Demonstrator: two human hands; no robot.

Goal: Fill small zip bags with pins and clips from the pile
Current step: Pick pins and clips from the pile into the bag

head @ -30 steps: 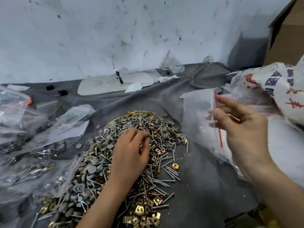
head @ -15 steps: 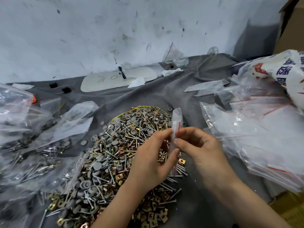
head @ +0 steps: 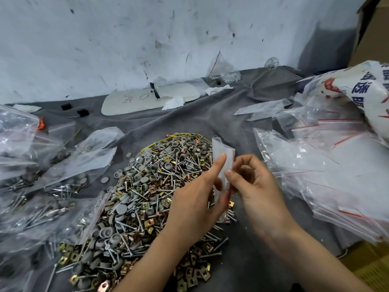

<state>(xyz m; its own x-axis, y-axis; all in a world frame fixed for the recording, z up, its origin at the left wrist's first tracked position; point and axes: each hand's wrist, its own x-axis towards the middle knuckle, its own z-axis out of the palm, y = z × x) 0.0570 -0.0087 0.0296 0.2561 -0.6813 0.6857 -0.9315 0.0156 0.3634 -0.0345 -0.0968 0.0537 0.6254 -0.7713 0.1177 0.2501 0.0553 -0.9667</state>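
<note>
Scuffed white wall (head: 147, 39) at the back, and a desk covered in a wrinkly grey cloth (head: 210, 114). Dead centre on the cloth is the pile (head: 147, 186): long screw-like pins, grey round caps and little brass square clips, all mixed together.

Both hands are up just over the right edge of that pile with one small zip bag (head: 223, 152) between them. It stands roughly upright and looks empty as far as I can tell. The left hand (head: 195, 205) pinches it between thumb and forefinger, and the right hand (head: 259, 186) has its fingers (head: 231, 175) curled in, nipping the bag's edge from the other side.

Off to the right is a sloppy heap of empty zip bags (head: 315, 175) with red seal strips, partly under a white printed sack (head: 357, 89). On the left are filled bags (head: 42, 207) with pins and caps showing through. A white oval panel (head: 151, 100) lies near the wall, and a cardboard box (head: 374, 28) is in the top right corner.
</note>
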